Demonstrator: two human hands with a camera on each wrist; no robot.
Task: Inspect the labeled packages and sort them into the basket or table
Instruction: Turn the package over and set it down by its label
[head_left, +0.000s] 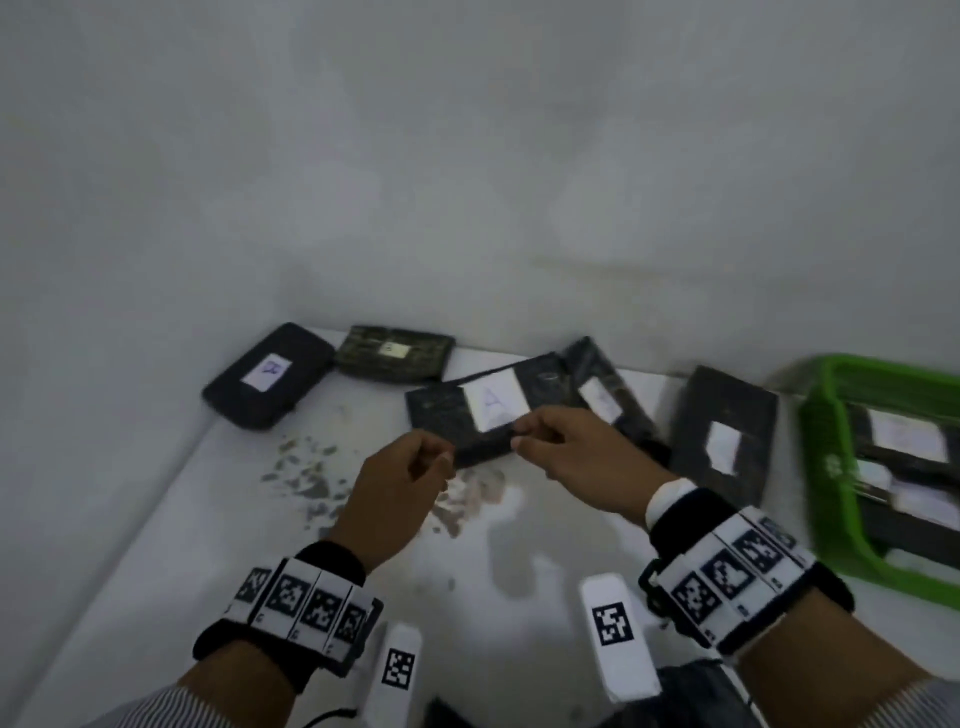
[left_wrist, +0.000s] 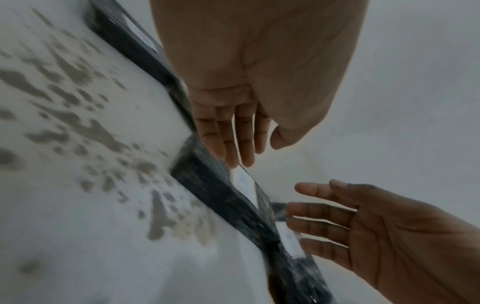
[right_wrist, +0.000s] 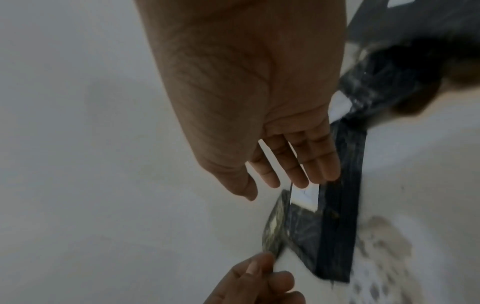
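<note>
White table surface (head_left: 519, 545), scuffed with grey-brown flaking patches (head_left: 306, 467) under and left of the hands. Plain pale grey wall (head_left: 467, 156) beyond them. Light dim, even.

Your labeled packages sit on the white table and in the green basket.

You have a flat black package (head_left: 457, 410) at the table's (head_left: 156, 519) middle, its white label (head_left: 494, 408) facing up and marked with what looks like an "A". Behind it to your right another black package (head_left: 605, 389) lies at an angle, partly tucked under it. Further right a black package (head_left: 722, 426) lies just beside the basket (head_left: 826, 467), which holds more labeled packages (head_left: 906, 441). At the far left corner you see a rounded black package (head_left: 267, 374) touching a darker mottled one (head_left: 395, 352), each with a small label up.
</note>
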